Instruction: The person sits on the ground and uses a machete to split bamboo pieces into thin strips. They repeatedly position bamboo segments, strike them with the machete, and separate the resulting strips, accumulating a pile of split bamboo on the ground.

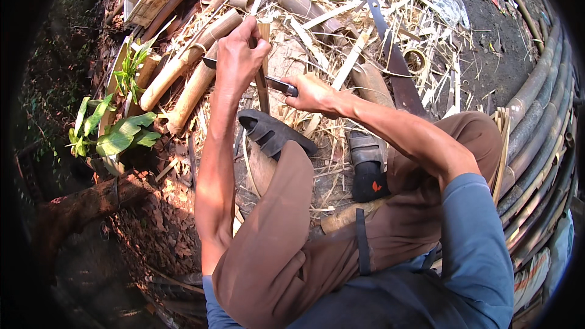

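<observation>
My left hand (239,49) is closed round the upper part of an upright split bamboo piece (262,94). In my right hand (312,92) is the dark handle of a knife (281,87). Its blade runs leftward across the bamboo and partly behind my left wrist, with the dark tip showing on the far side. The bamboo's lower end comes down beside my left sandal (274,135). My fingers hide part of its top.
Bamboo poles (186,67) lie at the left, near a leafy plant (125,137). A long, flat dark blade (399,67) with a hole in its end rests among pale shavings (429,39). Long poles (536,109) line the right side. My right sandal (366,148) is on the ground.
</observation>
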The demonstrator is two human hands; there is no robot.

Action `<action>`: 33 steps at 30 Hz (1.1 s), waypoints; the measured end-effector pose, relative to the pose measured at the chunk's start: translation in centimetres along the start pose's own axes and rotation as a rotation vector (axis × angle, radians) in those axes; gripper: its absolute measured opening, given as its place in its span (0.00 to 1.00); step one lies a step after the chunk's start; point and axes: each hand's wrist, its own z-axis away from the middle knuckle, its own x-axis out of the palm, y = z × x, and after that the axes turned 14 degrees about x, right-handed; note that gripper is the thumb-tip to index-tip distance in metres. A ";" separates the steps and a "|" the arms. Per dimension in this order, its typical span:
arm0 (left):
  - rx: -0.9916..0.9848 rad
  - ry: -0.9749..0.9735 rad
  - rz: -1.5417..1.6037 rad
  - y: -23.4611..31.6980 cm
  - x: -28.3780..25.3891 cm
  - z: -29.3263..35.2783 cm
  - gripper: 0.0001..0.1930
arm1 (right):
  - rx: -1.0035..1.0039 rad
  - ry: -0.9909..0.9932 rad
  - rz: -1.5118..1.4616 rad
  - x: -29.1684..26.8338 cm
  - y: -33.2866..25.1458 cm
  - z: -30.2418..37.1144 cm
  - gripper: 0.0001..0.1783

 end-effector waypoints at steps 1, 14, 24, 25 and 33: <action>-0.026 -0.005 0.019 0.0 -0.1 0.0 0.08 | -0.010 0.021 0.005 0.2 0.1 0.0 0.23; 0.048 -0.014 -0.052 -0.4 -1.2 1.5 0.07 | 0.065 -0.143 -0.085 -2.4 -3.7 -0.7 0.10; -0.064 -0.002 0.150 -1.0 -0.4 1.4 0.07 | 0.289 -0.349 0.049 0.3 -0.5 0.8 0.21; -0.033 0.025 0.137 -1.0 -0.3 1.3 0.08 | 0.242 -0.308 0.043 0.3 -0.2 0.7 0.21; -0.150 -0.067 0.155 -0.5 -0.6 1.2 0.08 | -0.055 0.000 0.118 3.3 2.4 0.4 0.16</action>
